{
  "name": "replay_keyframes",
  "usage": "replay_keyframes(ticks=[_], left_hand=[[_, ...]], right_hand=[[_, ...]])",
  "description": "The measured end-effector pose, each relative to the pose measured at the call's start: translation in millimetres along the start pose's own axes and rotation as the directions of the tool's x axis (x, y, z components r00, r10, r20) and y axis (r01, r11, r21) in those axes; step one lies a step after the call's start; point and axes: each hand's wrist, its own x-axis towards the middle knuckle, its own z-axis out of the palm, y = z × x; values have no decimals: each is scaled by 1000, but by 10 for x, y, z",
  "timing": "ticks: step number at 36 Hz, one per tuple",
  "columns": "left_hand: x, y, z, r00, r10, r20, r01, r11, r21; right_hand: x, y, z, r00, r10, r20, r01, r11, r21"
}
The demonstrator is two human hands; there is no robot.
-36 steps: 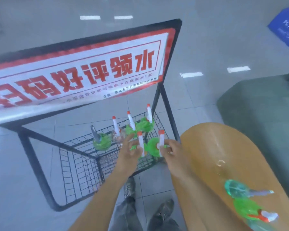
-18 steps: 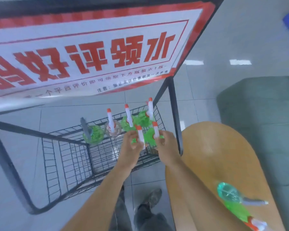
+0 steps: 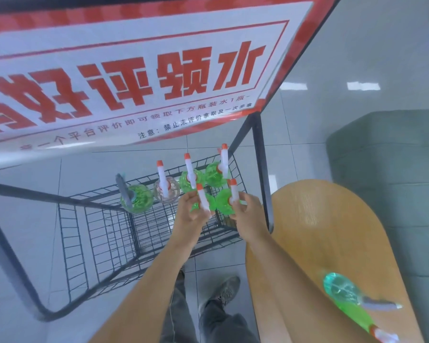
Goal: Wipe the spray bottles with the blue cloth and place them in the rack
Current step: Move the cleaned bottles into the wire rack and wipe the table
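Note:
A black wire rack (image 3: 102,233) stands on the floor under a sign. Several spray bottles stand in its far right part, among them a green one with a grey head (image 3: 134,198) and a clear one (image 3: 166,191). My left hand (image 3: 191,214) pinches the white nozzle of a green spray bottle (image 3: 203,203) over the rack. Beside it, my right hand (image 3: 245,216) grips another green spray bottle (image 3: 226,203) by its neck. Two more bottles, a teal one (image 3: 342,290) and a green one (image 3: 354,315), lie on the wooden table at lower right. No blue cloth is in view.
A large red-and-white sign (image 3: 134,78) on the rack's black frame overhangs the basket. The rounded wooden table (image 3: 332,231) is close on the right, a grey-green block (image 3: 394,157) behind it. My shoes (image 3: 223,290) stand on the tiled floor below the rack.
The view has moved closer to the rack and sign. Both hands have drawn nearer together and carried their bottles a little further into the basket's near right corner.

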Motion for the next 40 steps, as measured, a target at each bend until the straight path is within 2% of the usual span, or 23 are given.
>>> replay_keyframes(ticks=[6,13,22,31,40], left_hand=[[-13,-6,-6,1000,20,10,-20,1000,-20],[9,54,-33,998,48,40,-50,998,42],[20,69,-54,988,153,-8,-149,973,175],[23,61,-58,983,177,-42,-167,970,174],[-4,69,-76,982,184,-51,-173,969,175]], right_hand=[[25,-7,6,1000,-25,-2,25,999,23],[114,45,37,1000,-20,-6,21,999,50],[124,-20,33,1000,1,1,-1,996,95],[108,-95,31,1000,31,4,-31,989,147],[74,-109,10,998,7,-60,-6,1000,28]])
